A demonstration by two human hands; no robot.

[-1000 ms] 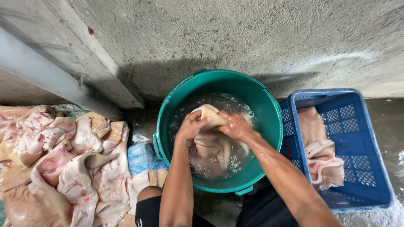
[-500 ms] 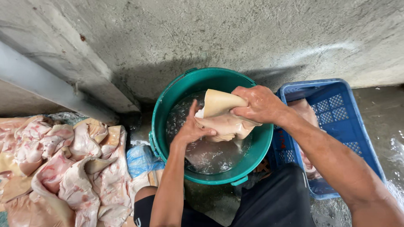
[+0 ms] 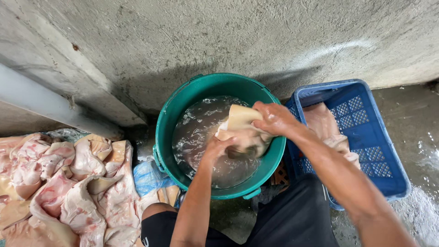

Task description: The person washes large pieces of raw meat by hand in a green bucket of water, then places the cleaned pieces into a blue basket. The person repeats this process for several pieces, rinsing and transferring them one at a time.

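Note:
A green bucket (image 3: 169, 119) full of cloudy water stands against a concrete wall. Over its right side I hold a pale slab of raw pork skin (image 3: 241, 121), wet and folded. My right hand (image 3: 273, 119) grips the slab's upper right edge. My left hand (image 3: 218, 147) holds it from below on the left, just above the water. The slab's lower part is partly hidden by my fingers.
A blue plastic crate (image 3: 366, 137) to the right of the bucket holds some washed pale pieces (image 3: 327, 126). A large heap of pink raw skins (image 3: 59, 183) lies on the left. A blue plastic bag (image 3: 146, 176) lies between heap and bucket. The floor at right is wet.
The slab was lifted out of the water and carried toward the bucket's right side. My right hand moved right with it, and the view shifted left.

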